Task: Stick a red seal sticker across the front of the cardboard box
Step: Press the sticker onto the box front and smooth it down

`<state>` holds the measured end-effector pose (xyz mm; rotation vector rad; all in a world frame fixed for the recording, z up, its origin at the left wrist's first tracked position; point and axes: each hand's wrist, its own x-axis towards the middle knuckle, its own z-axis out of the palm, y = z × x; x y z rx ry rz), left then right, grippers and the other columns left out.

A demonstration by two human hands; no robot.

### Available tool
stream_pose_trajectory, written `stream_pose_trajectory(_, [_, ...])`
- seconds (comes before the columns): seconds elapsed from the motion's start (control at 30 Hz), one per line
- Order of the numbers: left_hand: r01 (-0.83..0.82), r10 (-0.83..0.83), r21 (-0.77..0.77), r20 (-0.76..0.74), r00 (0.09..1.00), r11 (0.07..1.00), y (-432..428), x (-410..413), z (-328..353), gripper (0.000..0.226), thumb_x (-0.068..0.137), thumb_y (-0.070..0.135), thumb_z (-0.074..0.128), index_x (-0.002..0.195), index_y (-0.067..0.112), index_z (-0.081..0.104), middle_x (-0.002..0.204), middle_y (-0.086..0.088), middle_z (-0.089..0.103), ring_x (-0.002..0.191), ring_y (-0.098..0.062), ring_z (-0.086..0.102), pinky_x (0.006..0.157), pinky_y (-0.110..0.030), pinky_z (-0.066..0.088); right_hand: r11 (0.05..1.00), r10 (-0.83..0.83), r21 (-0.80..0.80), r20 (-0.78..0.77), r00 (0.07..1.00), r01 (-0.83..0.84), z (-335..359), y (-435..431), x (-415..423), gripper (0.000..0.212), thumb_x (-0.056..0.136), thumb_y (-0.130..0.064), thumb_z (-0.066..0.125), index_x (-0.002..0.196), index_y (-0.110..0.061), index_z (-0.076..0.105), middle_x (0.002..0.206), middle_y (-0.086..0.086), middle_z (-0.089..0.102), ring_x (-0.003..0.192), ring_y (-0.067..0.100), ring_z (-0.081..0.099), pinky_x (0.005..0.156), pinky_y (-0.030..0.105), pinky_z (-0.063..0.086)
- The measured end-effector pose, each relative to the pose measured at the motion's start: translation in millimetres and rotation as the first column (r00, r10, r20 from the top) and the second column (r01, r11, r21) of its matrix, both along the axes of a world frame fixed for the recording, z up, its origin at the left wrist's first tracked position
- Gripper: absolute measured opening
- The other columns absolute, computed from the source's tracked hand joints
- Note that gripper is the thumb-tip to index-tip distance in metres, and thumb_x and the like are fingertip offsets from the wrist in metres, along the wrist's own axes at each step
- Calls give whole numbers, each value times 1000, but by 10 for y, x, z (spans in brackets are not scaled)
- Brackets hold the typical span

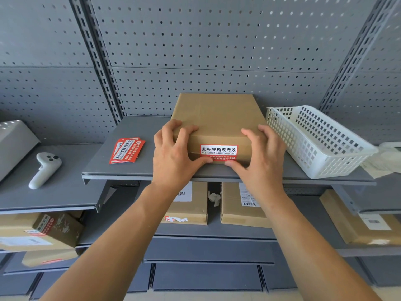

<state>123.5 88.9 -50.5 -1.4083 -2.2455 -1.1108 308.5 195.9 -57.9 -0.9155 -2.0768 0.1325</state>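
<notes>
A flat brown cardboard box [214, 114] lies on the grey shelf [134, 170], its front face toward me. A red and white seal sticker [218, 151] lies across that front face, over the lid seam. My left hand [173, 153] grips the box's front left corner, fingers on the lid, thumb pressing the sticker's lower left edge. My right hand [260, 155] holds the front right corner, thumb on the sticker's lower right edge.
A small stack of red seal stickers [127, 150] lies left of the box. A white plastic basket [319, 140] sits close on the right. A white handheld controller [44, 168] rests on the lower left shelf. Labelled cardboard boxes [240, 205] fill the shelves below.
</notes>
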Motion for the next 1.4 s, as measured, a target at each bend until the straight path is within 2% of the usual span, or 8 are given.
stream_pose_trajectory(0.23, [-29,30,-28,4,1000,999,3,2,81,85,58,67,87,128,30,57,141,-5,44,128,-37,43,78,-54,59,1000,-13,23,9,1000,12,65,45,-13,80,63,-48,93,131,-23,59,141,10,46,129,36,45,101,47,49])
stream_pose_trajectory(0.43, [-110,104,-231,-40,994,967,63,43,373,85,54,61,91,122,33,49,128,-3,42,115,-35,45,83,-53,53,1000,11,19,30,999,-11,158,129,-18,76,59,-50,94,122,-24,60,132,7,47,121,36,46,93,44,50])
stream_pose_trajectory(0.67, [-76,75,-271,-13,997,960,26,4,432,86,54,65,90,122,31,50,129,-3,41,117,-34,44,86,-54,53,1000,10,-13,21,1000,-10,177,132,-17,69,61,-48,93,119,-28,61,132,2,46,121,31,44,83,40,52])
stream_pose_trajectory(0.77, [-68,68,-266,-8,998,962,31,2,433,87,55,66,89,123,31,50,131,-3,41,119,-34,43,87,-55,54,999,21,-36,4,1000,-21,180,147,-19,65,63,-47,93,117,-29,61,133,1,45,122,31,44,88,38,51])
stream_pose_trajectory(0.87, [-44,56,-252,39,998,967,32,30,380,90,57,67,87,129,31,48,140,-3,37,130,-34,37,90,-58,53,997,28,-73,-50,998,-31,181,161,-38,58,68,-47,91,115,-28,64,133,1,45,124,31,43,95,38,48])
stream_pose_trajectory(1.0, [-35,54,-208,89,995,978,35,66,324,89,59,68,86,130,29,49,143,-2,36,133,-34,34,92,-59,52,998,23,-56,-63,998,-27,157,126,-40,62,69,-48,89,119,-25,62,135,4,46,126,32,44,102,38,45])
stream_pose_trajectory(1.23, [-66,78,-183,54,996,981,58,55,310,86,60,66,87,129,29,51,142,-3,40,130,-36,38,90,-54,50,1000,18,-6,-50,999,-19,132,112,-49,65,69,-54,84,121,-22,61,134,8,48,123,35,46,93,42,49])
stream_pose_trajectory(1.4, [-74,76,-111,13,997,991,36,44,198,84,60,69,85,128,28,55,141,-4,44,124,-39,43,85,-53,53,1000,14,23,-44,999,-13,88,120,-31,66,72,-55,84,123,-19,61,135,11,49,123,35,48,98,43,48])
